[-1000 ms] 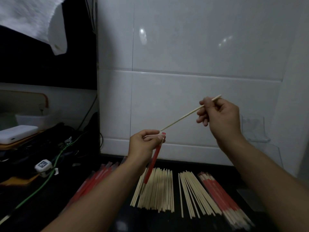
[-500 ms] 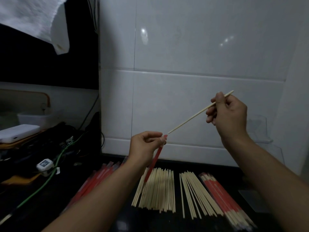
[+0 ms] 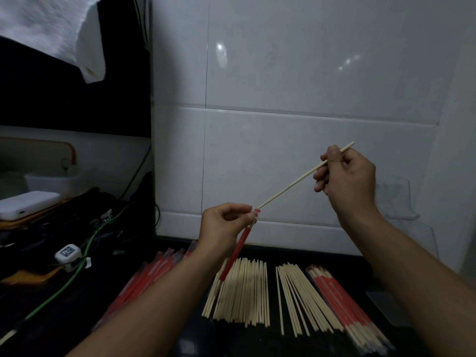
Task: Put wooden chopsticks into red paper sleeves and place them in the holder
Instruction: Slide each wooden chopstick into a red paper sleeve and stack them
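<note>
Just above the left hand (image 3: 226,225), which pinches the mouth of a thin red paper sleeve (image 3: 238,249), the slim pale wooden chopstick (image 3: 296,180) now sits drawn back, its tip barely at the opening. The right hand (image 3: 345,176), fingers curled round the stick's far end, has lifted up and away since a second ago, so insertion looks restarted, not finished. Below both hands lie loose bare chopsticks (image 3: 242,292); I can't spot the holder.

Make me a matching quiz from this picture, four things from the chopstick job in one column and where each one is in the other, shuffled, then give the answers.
Things
1. Single bare chopstick
2. Red paper sleeve
3. Pile of sleeved chopsticks
4. White cloth

Places
A. Hanging at upper left
B. Pinched at its top by the left hand, dangling below it
C. Held by the right hand, slanting down toward the sleeve's mouth
D. Lying on the dark counter at far right

Pairs: 1-C, 2-B, 3-D, 4-A
</note>
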`<move>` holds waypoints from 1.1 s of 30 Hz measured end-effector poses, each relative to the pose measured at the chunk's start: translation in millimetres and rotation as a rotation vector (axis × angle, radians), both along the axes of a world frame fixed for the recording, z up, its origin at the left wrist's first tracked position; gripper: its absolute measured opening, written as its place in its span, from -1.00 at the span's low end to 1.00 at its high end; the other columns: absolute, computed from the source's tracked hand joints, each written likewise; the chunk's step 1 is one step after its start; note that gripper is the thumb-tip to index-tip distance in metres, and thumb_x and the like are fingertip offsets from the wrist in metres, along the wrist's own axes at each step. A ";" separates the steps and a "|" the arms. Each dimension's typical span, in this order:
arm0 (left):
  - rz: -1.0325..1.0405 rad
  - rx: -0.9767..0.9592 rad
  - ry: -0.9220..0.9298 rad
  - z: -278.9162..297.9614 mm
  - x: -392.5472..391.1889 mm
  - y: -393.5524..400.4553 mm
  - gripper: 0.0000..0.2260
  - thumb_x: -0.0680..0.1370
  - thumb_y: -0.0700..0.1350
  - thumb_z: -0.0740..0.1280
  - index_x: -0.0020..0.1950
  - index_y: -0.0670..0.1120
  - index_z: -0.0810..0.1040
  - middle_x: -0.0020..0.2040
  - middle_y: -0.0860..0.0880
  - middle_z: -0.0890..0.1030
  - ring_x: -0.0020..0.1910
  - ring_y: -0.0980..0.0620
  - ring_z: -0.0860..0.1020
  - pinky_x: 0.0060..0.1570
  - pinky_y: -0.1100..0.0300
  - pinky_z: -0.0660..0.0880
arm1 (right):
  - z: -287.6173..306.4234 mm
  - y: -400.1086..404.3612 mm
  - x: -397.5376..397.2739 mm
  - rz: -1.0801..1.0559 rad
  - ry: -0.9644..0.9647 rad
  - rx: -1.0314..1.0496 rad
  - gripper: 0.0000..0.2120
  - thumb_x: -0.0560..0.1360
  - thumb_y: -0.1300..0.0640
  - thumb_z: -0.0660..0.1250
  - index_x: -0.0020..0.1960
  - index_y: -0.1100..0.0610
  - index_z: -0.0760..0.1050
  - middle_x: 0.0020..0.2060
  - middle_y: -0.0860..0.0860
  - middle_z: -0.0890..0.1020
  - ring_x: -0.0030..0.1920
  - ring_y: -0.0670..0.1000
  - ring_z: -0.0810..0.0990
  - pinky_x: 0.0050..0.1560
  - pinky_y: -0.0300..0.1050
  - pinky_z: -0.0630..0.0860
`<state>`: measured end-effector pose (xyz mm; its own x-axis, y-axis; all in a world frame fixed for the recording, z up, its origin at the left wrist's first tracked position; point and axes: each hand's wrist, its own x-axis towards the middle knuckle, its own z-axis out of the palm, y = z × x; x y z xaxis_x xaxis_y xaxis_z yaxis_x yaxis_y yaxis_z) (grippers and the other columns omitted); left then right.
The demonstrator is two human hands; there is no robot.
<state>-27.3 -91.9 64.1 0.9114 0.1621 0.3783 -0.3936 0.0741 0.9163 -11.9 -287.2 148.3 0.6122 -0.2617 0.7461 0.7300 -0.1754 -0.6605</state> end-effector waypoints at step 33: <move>-0.070 -0.034 0.015 1.1 -5.7 -9.2 -0.89 0.54 -0.24 0.41 0.05 -0.18 0.65 -0.10 -0.08 0.73 -0.08 0.04 0.71 -0.20 0.36 0.57 | -30.4 17.0 0.6 0.160 0.339 -0.436 -0.52 0.56 0.18 0.34 0.41 -0.03 0.27 -0.16 0.10 0.64 -0.32 -0.01 0.67 -0.31 -0.15 0.50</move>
